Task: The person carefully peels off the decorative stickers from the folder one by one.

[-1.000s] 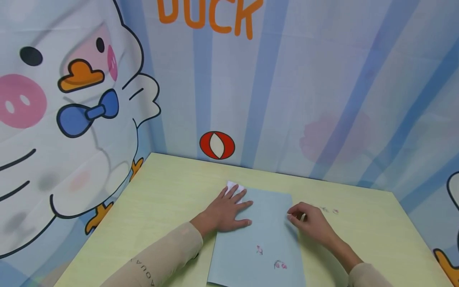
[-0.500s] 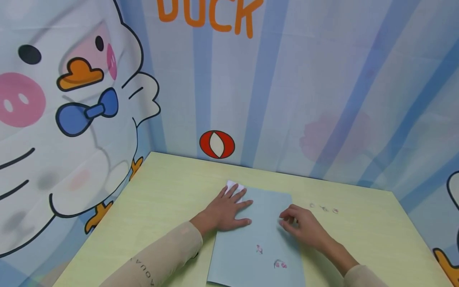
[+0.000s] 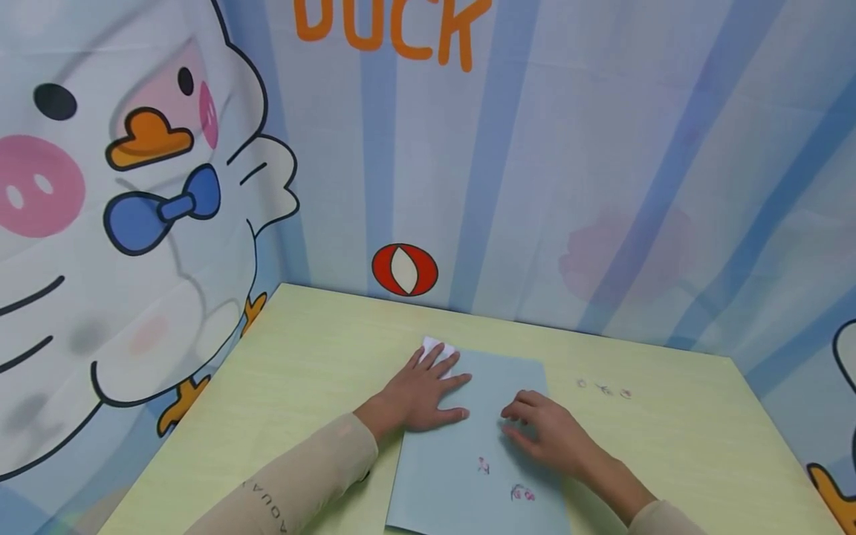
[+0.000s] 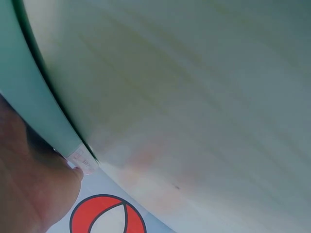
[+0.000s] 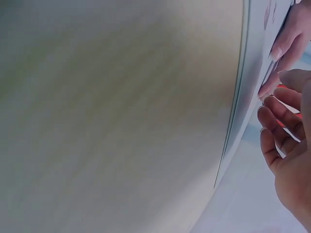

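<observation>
A light-blue booklet or folder (image 3: 461,483), thin with a layered edge, lies on the table. My left hand (image 3: 424,397) rests spread on its upper left part. Under those fingertips is a small white paper label (image 3: 428,346) at the top left corner; the left wrist view shows print on this label (image 4: 83,159). Above the booklet's right half hovers my right hand (image 3: 545,431), its fingers loosely bent. Nothing shows between these fingers (image 5: 277,124) in the right wrist view. Lower on the cover are two small pink-and-dark marks like stickers, one left (image 3: 484,466) and one right (image 3: 522,493).
Three more small sticker-like pieces (image 3: 604,389) lie on the pale yellow table (image 3: 669,446) right of the booklet. A cartoon-printed backdrop (image 3: 428,148) stands along the table's back edge (image 3: 508,321) and left side.
My right hand has moved left and toward me, from the booklet's right edge to over its cover, and its fingers have loosened. The left hand has stayed still.
</observation>
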Motion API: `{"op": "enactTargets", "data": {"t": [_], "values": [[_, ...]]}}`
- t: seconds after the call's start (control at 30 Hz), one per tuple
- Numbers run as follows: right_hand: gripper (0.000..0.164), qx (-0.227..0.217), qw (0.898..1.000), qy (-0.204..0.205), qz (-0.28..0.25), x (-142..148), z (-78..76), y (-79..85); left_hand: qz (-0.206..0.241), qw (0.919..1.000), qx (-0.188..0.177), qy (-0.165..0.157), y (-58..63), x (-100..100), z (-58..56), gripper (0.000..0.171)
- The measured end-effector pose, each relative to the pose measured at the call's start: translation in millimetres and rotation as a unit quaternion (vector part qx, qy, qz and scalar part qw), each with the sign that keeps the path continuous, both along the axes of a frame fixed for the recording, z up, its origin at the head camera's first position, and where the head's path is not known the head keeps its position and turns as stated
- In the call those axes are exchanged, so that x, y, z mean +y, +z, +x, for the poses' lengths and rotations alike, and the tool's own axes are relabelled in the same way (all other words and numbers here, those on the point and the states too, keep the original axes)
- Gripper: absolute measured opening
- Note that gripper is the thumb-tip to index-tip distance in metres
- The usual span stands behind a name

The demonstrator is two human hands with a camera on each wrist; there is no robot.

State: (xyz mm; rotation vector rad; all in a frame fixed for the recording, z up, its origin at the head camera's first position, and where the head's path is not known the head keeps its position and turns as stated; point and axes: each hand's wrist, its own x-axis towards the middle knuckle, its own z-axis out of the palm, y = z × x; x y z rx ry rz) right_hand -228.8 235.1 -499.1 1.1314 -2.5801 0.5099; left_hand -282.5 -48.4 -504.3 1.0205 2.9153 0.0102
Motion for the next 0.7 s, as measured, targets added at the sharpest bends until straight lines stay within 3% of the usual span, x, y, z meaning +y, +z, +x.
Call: {"op": "enactTargets", "data": {"t": [0.23, 0.7], "values": [[0.013, -0.034, 0.999, 0.000, 0.008, -9, 4.8, -1.8, -0.001, 1.0000, 0.002, -0.001, 1.2, 0, 0.3, 0.074], [0.016, -0.020, 0.998, 0.023, 0.060, -19, 16.2, -1.3, 0.007, 1.0000, 0.001, -0.004, -1.2, 0, -0.5, 0.074]]}}
